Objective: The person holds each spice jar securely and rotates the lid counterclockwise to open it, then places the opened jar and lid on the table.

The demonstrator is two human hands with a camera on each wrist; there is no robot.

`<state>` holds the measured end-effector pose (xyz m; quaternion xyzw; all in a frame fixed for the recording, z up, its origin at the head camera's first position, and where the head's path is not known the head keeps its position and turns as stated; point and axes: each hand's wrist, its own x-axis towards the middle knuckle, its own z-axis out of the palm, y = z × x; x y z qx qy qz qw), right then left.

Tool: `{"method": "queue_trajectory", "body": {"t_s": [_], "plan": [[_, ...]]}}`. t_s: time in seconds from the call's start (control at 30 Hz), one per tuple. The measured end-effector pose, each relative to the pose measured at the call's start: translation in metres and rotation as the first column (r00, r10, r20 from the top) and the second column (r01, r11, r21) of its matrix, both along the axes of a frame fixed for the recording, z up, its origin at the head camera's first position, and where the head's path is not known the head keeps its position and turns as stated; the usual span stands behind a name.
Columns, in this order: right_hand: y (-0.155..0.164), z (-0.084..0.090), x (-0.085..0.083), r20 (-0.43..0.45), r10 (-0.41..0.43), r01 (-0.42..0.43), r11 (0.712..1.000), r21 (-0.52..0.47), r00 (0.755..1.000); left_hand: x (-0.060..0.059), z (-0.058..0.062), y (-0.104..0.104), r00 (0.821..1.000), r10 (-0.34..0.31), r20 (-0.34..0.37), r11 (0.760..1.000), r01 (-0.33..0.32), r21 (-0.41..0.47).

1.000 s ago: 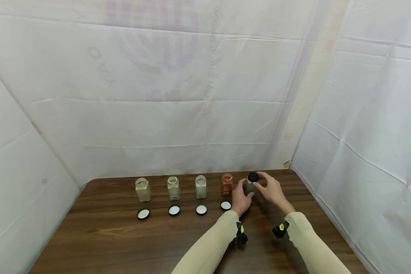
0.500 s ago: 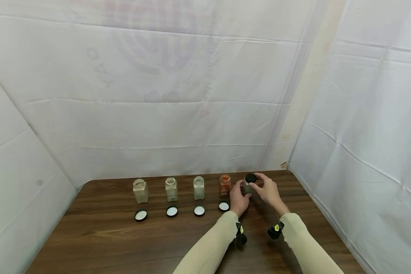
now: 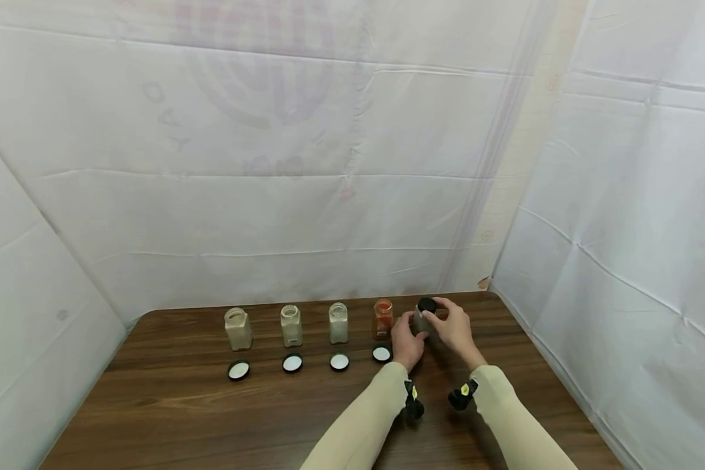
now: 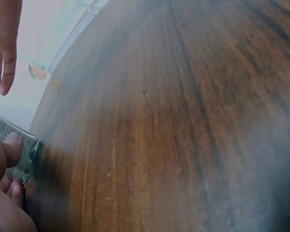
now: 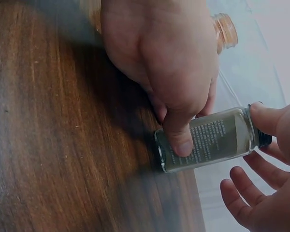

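From the head view we look forward and down from above and behind both hands, far enough back to take in the whole table (image 3: 211, 418) and the white sheets behind it. The left wrist view sits very near, just behind the left hand (image 4: 2, 193), skimming low over the wood past the right hand's fingertips (image 4: 1, 67). The right wrist view looks from close beneath the right hand (image 5: 266, 193) across to the left hand and the glass jar (image 5: 208, 140) (turned sideways in that picture). All three views share the jar between the hands; we also catch the orange jar (image 5: 226, 30) beyond the left hand in two.
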<state>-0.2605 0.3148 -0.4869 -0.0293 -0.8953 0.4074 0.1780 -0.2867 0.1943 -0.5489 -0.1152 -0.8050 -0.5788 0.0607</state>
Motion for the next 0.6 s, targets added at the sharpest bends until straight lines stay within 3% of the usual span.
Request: {"method": "queue_trajectory", "body": {"t_s": [0.6], "plan": [[-0.0019, -0.0022, 0.0016, 0.027, -0.013, 0.015, 0.996, -0.088, 1.000, -0.0012, -0.0026, -0.0007, 1.000, 0.014, -0.026, 1.000, -0.014, -0.014]]}}
